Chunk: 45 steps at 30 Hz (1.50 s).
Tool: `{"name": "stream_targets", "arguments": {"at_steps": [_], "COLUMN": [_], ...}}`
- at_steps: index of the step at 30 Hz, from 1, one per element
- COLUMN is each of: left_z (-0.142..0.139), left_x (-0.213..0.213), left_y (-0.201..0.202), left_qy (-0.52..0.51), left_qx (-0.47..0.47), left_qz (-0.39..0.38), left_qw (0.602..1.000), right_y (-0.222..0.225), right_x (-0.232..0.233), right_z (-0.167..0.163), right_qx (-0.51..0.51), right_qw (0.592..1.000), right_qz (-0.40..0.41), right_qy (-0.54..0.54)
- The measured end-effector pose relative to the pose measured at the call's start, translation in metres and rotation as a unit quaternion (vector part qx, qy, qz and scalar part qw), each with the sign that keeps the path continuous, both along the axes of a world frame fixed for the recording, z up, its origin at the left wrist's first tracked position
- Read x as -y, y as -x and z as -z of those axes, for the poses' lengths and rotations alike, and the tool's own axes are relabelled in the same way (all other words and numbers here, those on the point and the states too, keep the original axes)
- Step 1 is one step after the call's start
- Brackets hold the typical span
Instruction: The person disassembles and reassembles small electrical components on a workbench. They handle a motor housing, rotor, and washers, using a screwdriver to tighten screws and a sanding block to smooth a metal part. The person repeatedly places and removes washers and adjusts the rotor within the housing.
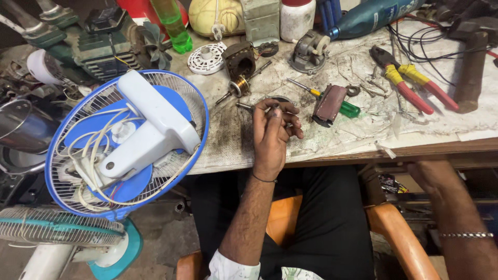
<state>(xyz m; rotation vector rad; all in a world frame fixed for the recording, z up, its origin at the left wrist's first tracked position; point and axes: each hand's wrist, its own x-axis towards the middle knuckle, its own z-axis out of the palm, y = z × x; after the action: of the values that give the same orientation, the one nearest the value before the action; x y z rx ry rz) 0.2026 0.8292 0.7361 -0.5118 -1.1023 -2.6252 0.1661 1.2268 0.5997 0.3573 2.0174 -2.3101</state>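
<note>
Your left hand pinches a small metal part right of the opened blue fan. Your right hand is out of view below the surface. Judged from this, reassembly remains: motor parts lie loose.

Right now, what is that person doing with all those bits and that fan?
A person sits at a grimy workbench. Their left hand pinches a small dark metal part above the bench edge. Their right arm reaches under the bench, its hand hidden. A blue-and-white fan with loose white wires lies face down beside them. Red-and-yellow pliers and a green-handled screwdriver lie untouched.
</note>
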Motion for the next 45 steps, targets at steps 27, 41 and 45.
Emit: {"name": "stream_targets", "arguments": {"at_steps": [27, 41, 45], "left_z": [-0.001, -0.010, -0.015], "left_x": [0.001, -0.003, 0.004], "left_y": [-0.001, 0.003, 0.009], "left_qy": [-0.065, -0.085, -0.010], "left_qx": [-0.001, 0.057, 0.076], "left_qz": [-0.058, -0.166, -0.190], "left_qw": [0.996, 0.981, 0.979], "right_y": [0.001, -0.001, -0.002], "right_x": [0.038, 0.027, 0.033], "right_z": [-0.005, -0.003, -0.004], "right_qx": [-0.116, -0.060, -0.107], "right_qw": [0.980, 0.980, 0.972], "right_qz": [-0.039, -0.016, -0.032], "right_qy": [0.158, 0.190, 0.207]}}
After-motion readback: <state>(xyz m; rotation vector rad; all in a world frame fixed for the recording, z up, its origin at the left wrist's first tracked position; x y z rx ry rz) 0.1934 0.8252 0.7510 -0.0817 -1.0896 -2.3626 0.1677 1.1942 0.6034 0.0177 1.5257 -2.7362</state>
